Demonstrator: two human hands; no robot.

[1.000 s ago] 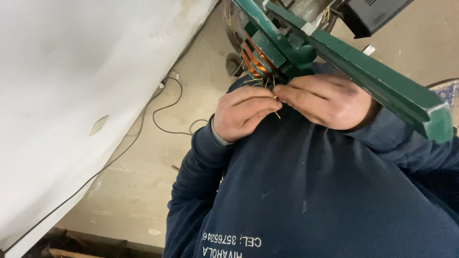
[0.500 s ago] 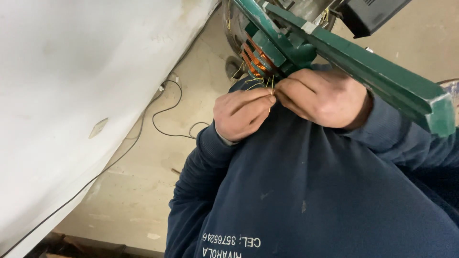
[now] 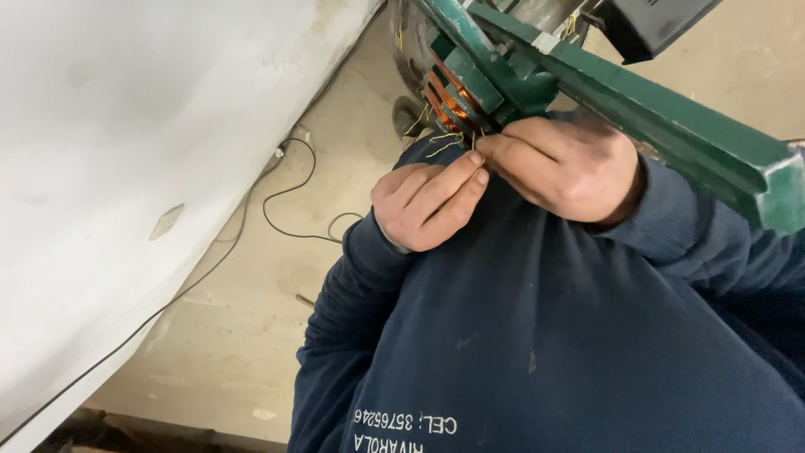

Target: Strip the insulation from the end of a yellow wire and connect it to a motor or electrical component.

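My left hand (image 3: 428, 205) dropped slightly lower, fingers straightened toward the thin wire ends (image 3: 449, 138), my right hand (image 3: 566, 168) shifted closer.

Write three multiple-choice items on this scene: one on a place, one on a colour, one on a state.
1. Where does the black cable lie?
A. On the floor beside the white surface
B. Across the metal bar
C. Over the person's sleeve

2. What colour is the long metal bar?
A. Red
B. Green
C. Grey

3. How is the left hand?
A. Open and flat
B. Wrapped round the bar
C. Fingers pinched together at the thin yellowish wires

Answers:
1. A: the black cable loops over the floor next to the white surface.
2. B: the metal bar is painted green.
3. C: the left hand has its fingers closed at the thin yellowish wires below the copper coils.
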